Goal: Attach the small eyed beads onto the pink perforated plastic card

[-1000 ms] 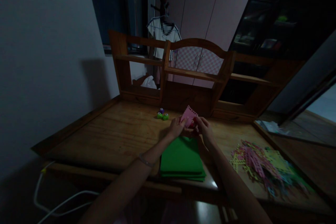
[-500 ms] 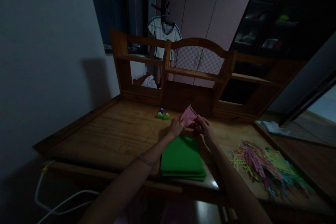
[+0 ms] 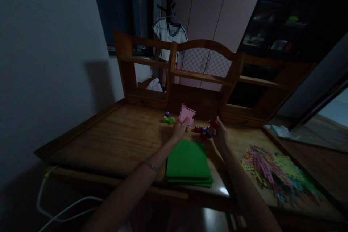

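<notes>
My left hand (image 3: 179,129) pinches a pink piece of paper (image 3: 187,115), held up above the table, with rows of small holes along its edges. Apart from it, my right hand (image 3: 220,136) is closed around a small red paper punch (image 3: 214,123). Just left of that hand, several small red and blue punches (image 3: 203,130) stand together on the table. Nearer to me, under the space between my forearms, lies a stack of green sheets (image 3: 189,161). Beyond my left hand sit two green punches (image 3: 169,120) and a purple punch (image 3: 168,114).
A heap of punched pink, yellow and green paper strips (image 3: 272,170) covers the table's right side. Wooden shelves (image 3: 201,76) rise along the back edge of the table (image 3: 116,134). A white cable (image 3: 67,208) hangs at the lower left.
My hands have moved apart. The red punch has come away from the pink paper, going right with my right hand, while my left hand has shifted slightly left and the paper has turned.
</notes>
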{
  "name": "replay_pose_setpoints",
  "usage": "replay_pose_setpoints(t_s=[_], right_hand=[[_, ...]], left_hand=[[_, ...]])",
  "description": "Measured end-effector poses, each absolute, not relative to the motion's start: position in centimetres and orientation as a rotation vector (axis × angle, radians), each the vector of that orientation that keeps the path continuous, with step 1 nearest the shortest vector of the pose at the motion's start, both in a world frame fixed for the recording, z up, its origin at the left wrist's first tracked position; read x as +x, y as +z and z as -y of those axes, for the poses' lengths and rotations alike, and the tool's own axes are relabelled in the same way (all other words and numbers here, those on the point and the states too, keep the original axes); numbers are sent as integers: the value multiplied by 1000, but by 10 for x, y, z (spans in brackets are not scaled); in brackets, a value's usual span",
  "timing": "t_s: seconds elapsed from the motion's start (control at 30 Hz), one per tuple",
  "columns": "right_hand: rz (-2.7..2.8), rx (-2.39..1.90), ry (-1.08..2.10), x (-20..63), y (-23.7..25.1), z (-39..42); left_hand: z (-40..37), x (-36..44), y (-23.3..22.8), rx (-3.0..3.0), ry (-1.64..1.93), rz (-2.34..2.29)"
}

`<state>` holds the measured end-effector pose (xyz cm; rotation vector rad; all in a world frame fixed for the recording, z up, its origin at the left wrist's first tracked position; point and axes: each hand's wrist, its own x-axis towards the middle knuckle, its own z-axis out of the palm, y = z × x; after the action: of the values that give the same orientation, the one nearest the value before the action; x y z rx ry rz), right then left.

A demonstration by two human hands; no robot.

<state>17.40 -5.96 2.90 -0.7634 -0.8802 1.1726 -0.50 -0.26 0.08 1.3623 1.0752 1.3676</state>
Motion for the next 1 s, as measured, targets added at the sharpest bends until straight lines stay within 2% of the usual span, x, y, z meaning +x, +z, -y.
replay_pose_setpoints(t_s=[0.23, 0.6, 0.67, 0.83, 1.0], right_hand=[[978, -708, 1434, 167, 30, 58], [1037, -680, 1594, 173, 11, 47], [1001, -685, 1601, 172, 14, 48], [887, -737, 1560, 169, 17, 51], [1020, -760, 1586, 166, 11, 51]], left_hand=[[16, -1, 8, 1476, 1193, -908], [6, 2, -5, 1708, 1151, -847], [7, 1, -2, 1789, 1217, -847], [20, -7, 22, 1946, 1696, -1016], [40, -7, 36, 2330, 1694, -798]])
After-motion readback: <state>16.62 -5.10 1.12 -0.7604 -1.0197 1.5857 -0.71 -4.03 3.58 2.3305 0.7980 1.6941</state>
